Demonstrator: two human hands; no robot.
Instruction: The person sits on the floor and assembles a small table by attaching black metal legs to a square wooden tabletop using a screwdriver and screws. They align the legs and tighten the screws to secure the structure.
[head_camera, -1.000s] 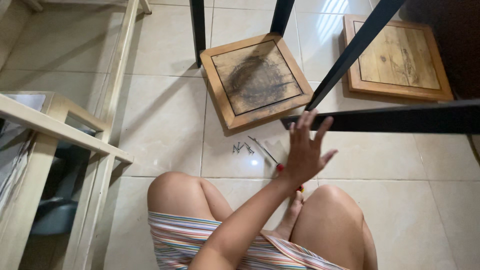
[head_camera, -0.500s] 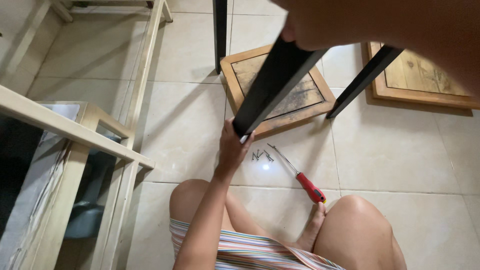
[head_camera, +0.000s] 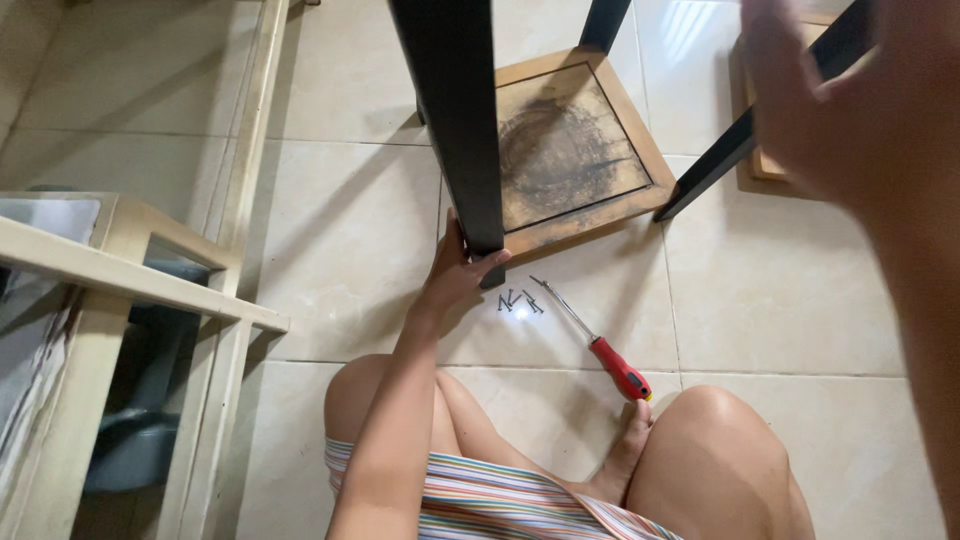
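On pale glossy tiled floor (head_camera: 340, 240): square wooden panel with dark stained centre (head_camera: 570, 160) lying flat near top edge of view, black metal frame legs crossing above it. Thick black square metal leg (head_camera: 450, 120) rising toward camera — left hand (head_camera: 455, 275) wrapped round its lower end, fingers closed on it. Right hand (head_camera: 850, 110) close to lens at right edge, blurred, fingers spread, holding nothing. Red-handled screwdriver (head_camera: 595, 340) flat on tile beside knee; small pile of dark screws (head_camera: 515, 300) just beside its tip.
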